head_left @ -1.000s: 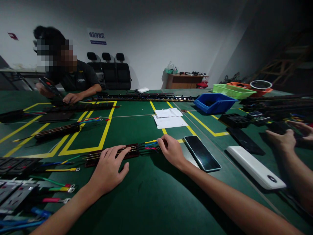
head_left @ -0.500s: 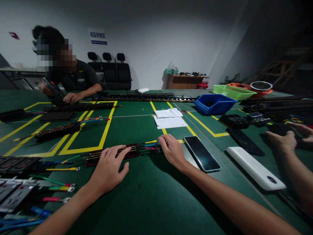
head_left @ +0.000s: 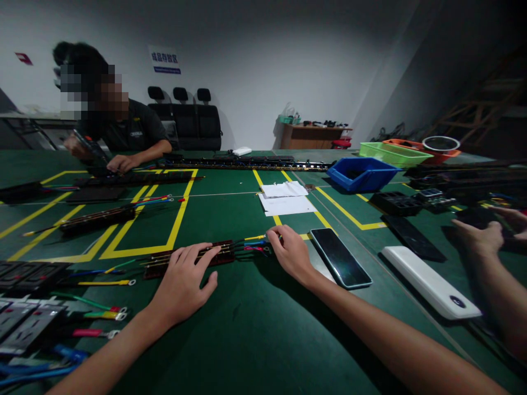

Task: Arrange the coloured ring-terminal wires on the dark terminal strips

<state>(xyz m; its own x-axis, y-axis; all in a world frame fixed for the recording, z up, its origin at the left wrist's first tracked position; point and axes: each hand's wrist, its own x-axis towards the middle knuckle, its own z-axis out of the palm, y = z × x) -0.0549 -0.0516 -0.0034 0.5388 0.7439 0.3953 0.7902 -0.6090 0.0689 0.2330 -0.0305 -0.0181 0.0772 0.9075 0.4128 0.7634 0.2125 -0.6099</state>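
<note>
A dark busbar-like strip point(head_left: 220, 257) with brass-coloured rails lies on the green table point(head_left: 247, 340). My left hand point(head_left: 185, 280) rests over its middle with the fingers stretched out and the thumb apart. Coloured wires with ring terminals leave the strip's right end. Among them, the yellow wire point(head_left: 253, 237) runs to the fingertips of my right hand point(head_left: 290, 252), which are pinched together on its end. The terminal itself is hidden by the fingers. Just below it lie the blue wire point(head_left: 254, 243) and the red wire point(head_left: 253, 249). A green wire point(head_left: 123, 266) leaves the left end.
Right of my right hand lie a phone point(head_left: 340, 258) and a white power bank point(head_left: 430, 282). Socket strips point(head_left: 33, 323) with lugged wires crowd the near left. White papers point(head_left: 286, 200) and a blue bin point(head_left: 362, 174) lie farther back. One co-worker sits far left; another's hands point(head_left: 481, 238) are at right.
My two hands and the strip stay almost where they were. At the right edge, the co-worker's hand has shifted slightly.
</note>
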